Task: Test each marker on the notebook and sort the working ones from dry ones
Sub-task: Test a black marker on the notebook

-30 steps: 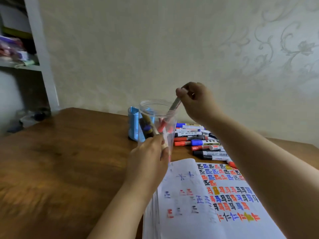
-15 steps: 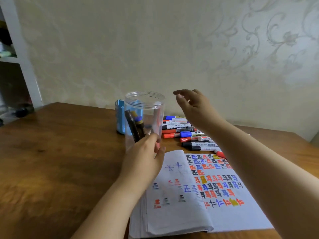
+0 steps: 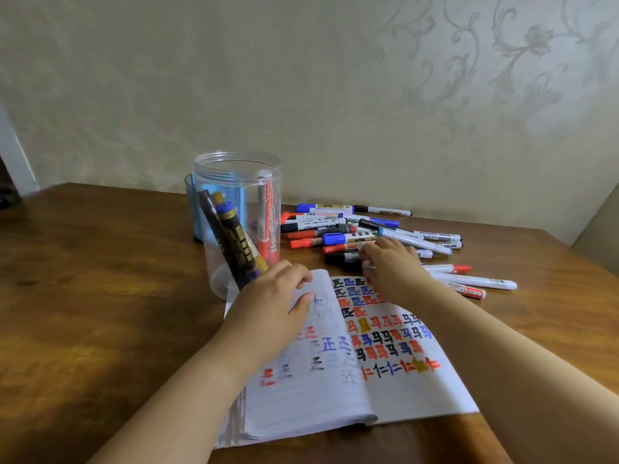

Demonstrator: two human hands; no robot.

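Right hand [image 3: 392, 266], fingers curled down onto the near edge of the marker pile [image 3: 361, 234]; whether its grip has closed on a marker cannot be told. A second ago this hand held a marker over the clear jar [image 3: 237, 216]; half a second ago it was empty, so that marker has presumably been sorted and the next is being fetched. Left hand [image 3: 278, 299] has released the jar and rests with relaxed fingers on the notebook [image 3: 335, 356], steadying the left page. The jar holds a red marker [image 3: 268, 222] and dark markers leaning inside; a blue cup [image 3: 194, 209] stands behind. The pile lies on the tabletop [image 3: 100, 296] beyond the notebook, whose right page is crowded with red, blue, black and yellow test marks.
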